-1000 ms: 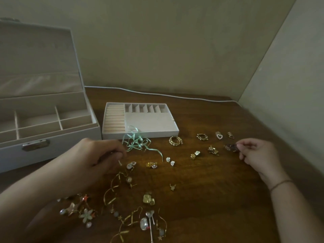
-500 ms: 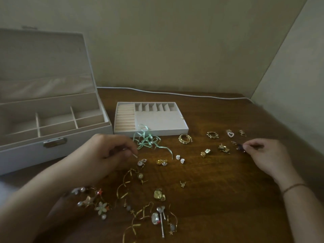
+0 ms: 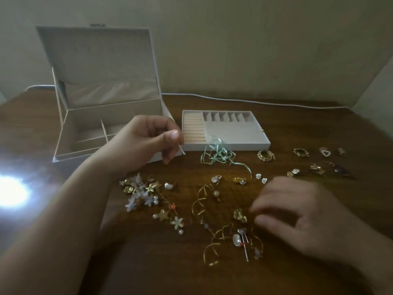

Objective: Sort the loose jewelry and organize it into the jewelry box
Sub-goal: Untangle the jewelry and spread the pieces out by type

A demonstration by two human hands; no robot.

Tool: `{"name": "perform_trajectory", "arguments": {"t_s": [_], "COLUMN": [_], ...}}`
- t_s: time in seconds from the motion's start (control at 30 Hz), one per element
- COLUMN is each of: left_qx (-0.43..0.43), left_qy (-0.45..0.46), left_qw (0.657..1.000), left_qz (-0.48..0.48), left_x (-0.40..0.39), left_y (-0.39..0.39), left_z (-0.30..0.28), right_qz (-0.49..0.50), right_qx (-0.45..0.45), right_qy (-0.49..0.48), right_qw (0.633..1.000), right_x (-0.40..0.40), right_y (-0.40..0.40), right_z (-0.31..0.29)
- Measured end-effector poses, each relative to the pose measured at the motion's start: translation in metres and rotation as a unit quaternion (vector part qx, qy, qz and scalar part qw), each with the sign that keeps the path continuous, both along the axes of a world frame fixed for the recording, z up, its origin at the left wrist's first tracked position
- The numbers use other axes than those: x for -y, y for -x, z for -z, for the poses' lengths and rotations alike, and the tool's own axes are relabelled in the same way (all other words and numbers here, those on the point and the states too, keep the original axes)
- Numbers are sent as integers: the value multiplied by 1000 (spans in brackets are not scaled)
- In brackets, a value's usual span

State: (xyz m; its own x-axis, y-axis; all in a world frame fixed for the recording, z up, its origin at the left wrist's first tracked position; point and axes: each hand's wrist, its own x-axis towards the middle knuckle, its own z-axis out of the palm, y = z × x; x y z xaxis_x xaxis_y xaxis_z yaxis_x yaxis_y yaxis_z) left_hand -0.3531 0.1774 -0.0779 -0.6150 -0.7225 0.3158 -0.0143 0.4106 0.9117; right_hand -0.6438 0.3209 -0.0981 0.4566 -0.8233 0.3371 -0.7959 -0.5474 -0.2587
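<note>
A thin pin (image 3: 181,149) is pinched by the left hand (image 3: 146,141) at the jewelry box (image 3: 70,133) front edge. The right hand (image 3: 297,211), blurred with fingers loosely spread, is held above scattered earrings (image 3: 240,216).

One cam only, head-worn, wide-angle; no 2nd view to overlap. I see it looking fwd and down across wooden table (image 3: 297,124) toward wall corner. Near: forearms enter from bottom edge, left hand (image 3: 146,141) mid-frame, right hand (image 3: 297,216) low right, blurred. Open jewelry box (image 3: 110,116) upper left, tray (image 3: 225,130) centre. Edges bow w/ lens distortion.
</note>
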Motion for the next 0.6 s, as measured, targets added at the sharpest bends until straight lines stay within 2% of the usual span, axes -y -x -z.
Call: {"name": "perform_trajectory", "arguments": {"t_s": [0.07,0.2,0.37,0.6], "left_qx": [-2,4,58,118], "left_qy": [2,-4,2,15], "left_qw": [1000,1000,998,992], "left_qz": [7,11,32,40], "left_x": [1,-1,-3,-5], "left_y": [2,4,10,15], "left_z": [0,0,4,5], "right_qz": [-12,45,80,91], "right_qx": [4,50,60,-5], "right_qy": [5,4,10,-2], "right_qw": [1000,998,995,996], "right_x": [-17,-31,-28,-20], "right_y": [-15,-27,-28,-30], "right_z": [11,28,30,25]}}
